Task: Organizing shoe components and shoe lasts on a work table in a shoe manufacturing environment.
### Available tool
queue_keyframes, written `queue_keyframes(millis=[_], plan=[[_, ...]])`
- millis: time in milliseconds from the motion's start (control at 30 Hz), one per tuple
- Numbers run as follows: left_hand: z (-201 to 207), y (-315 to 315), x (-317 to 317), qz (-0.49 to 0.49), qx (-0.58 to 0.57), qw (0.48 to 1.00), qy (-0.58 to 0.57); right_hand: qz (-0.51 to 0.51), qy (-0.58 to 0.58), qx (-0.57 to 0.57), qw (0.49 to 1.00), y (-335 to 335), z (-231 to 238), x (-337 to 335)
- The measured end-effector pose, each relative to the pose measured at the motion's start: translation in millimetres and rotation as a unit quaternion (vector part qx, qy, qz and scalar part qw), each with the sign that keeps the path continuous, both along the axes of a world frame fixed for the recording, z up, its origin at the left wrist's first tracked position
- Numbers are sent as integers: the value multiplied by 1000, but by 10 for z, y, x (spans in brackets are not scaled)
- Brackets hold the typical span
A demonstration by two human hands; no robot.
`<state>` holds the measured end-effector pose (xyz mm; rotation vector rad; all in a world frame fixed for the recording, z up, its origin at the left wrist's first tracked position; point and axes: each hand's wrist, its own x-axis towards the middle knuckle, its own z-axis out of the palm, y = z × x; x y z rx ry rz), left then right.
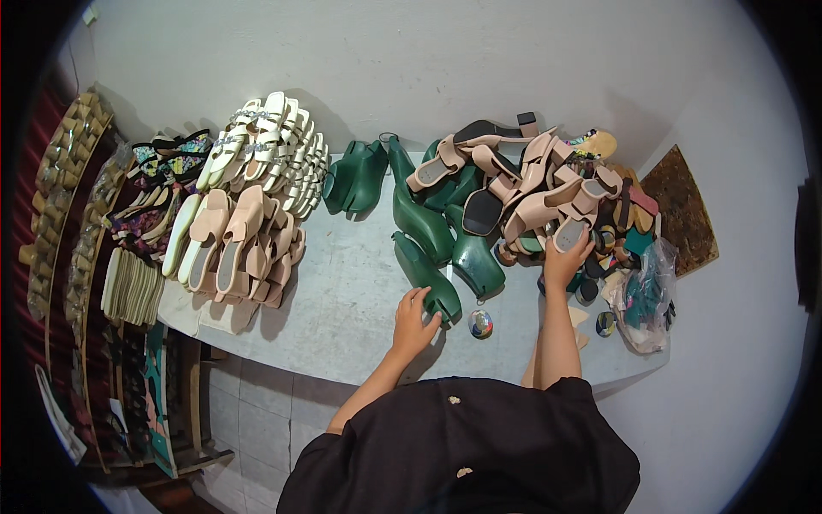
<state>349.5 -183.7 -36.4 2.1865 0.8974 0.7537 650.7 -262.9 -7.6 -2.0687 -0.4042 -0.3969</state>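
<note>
My left hand [413, 327] is at the toe end of a green shoe last [425, 272], its fingers apart and touching or almost touching the last. At the pile on the right, my right hand [567, 259] has its fingers round the toe of a beige heeled sandal [572, 233]. More beige sandals [538, 218] lie jumbled around and above that hand. Between the pile and my left hand are several other green lasts [478, 264]. A small round multicoloured object [480, 324] sits on the table just right of my left hand.
Neat rows of white sandals [267, 141] and beige sandals [229, 236] stand on the table's left. Another pair of green lasts [355, 178] is by the wall. A clear plastic bag [649, 300] and a brown board [681, 210] are at right. Shelves of heels [64, 184] stand far left.
</note>
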Motion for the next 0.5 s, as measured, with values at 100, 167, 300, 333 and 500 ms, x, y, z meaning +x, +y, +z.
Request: queue_keyframes(millis=[100, 167, 300, 333, 500], plan=[[31, -9, 9, -17, -7, 1000, -18, 9, 17, 12, 1000, -85, -35, 35], [46, -4, -10, -26, -14, 999, -36, 42, 50, 2, 998, -155, 16, 70], [78, 19, -73, -30, -6, 998, -48, 28, 95, 105, 990, -310, 365, -45], [91, 12, -88, -29, -11, 998, -53, 31, 105, 127, 986, -363, 461, -101], [146, 9, -146, -34, -14, 997, -62, 37, 55, 139, 988, -574, 628, -65]])
